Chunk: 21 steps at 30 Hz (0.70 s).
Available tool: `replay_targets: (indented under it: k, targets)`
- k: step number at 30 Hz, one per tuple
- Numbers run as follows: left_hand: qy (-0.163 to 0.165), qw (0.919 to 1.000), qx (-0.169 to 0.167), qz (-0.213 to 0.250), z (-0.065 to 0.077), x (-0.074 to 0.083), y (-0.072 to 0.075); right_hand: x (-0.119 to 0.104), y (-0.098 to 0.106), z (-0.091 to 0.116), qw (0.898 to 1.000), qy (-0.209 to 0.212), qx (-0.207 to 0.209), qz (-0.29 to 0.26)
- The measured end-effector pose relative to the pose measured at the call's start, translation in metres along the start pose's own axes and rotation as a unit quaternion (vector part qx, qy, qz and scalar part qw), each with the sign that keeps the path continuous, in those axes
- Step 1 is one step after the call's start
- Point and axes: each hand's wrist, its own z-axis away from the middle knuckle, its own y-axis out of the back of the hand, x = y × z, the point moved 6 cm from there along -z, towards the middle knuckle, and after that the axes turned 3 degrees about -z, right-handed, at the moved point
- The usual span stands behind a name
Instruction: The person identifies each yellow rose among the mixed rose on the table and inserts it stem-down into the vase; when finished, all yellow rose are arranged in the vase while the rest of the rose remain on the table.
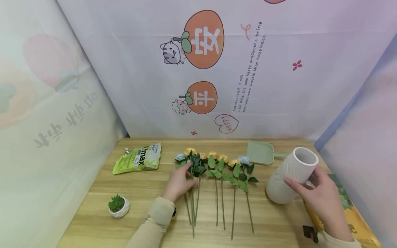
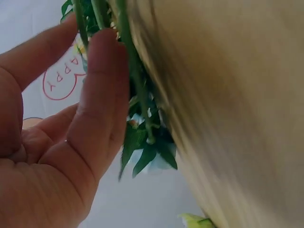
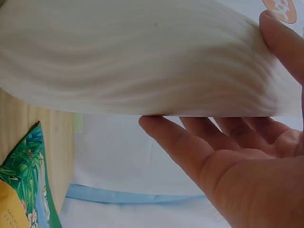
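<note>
A row of artificial roses, yellow and light blue with green leaves and long stems, lies on the table. My left hand is at the leftmost stems, with thumb and fingers spread to either side of them. Close up in the left wrist view, the fingertips of the left hand are right at the green stems, and the fingers are fairly straight. My right hand grips a white ribbed vase, which leans to the right. Its thumb and fingers lie on opposite sides of the vase in the right wrist view.
A green snack pouch lies at the back left, and a small potted succulent stands nearer. Behind the vase is a pale green dustpan. A yellow and green bag lies along the right side. Printed cloth walls enclose the table.
</note>
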Motion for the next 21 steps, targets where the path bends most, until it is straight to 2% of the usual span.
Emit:
replay_targets:
  k: [7, 12, 21]
  targets:
    - [-0.004, 0.9995, -0.001, 0.032, 0.0002, -0.0014, -0.0031, 0.0027, -0.0005, 0.0012, 1.000, -0.004, -0.005, -0.001]
    - [0.004, 0.9978, -0.002, 0.067, 0.0014, -0.0038, -0.0017, 0.0042, -0.0013, 0.0019, 1.000, -0.009, -0.003, 0.000]
    - [0.005, 0.9967, 0.015, 0.080, 0.0071, 0.0012, 0.0058, 0.0050, -0.0018, 0.0020, 1.000, -0.016, 0.000, 0.005]
